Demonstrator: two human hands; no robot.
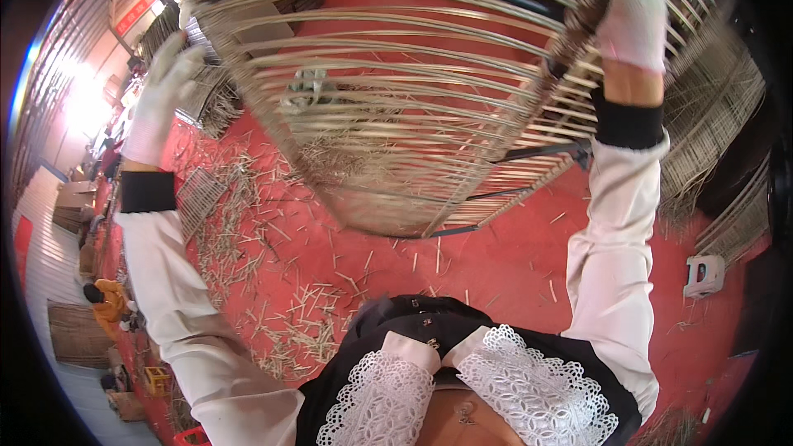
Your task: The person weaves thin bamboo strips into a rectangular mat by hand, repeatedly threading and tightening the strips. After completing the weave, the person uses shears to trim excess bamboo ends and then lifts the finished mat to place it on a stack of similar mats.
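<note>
A large lattice frame of pale cane rods point(388, 74), fixed to dark metal bars, stands in front of me and is partly smeared by motion. My right hand point(634, 12), in a white glove, is raised high and wrapped round a brown bound edge of this frame; its fingertips are blurred at the top of the picture. My left hand point(172, 74), gloved in white too, is lifted beside the frame's left edge. Its fingers are apart and nothing is in them.
Cut cane scraps point(310, 314) litter the red floor point(520, 256). A white stool point(704, 276) stands at the right, below bundles of woven cane point(710, 107). Far left, a person in orange point(107, 306) is near a yellow crate point(157, 381).
</note>
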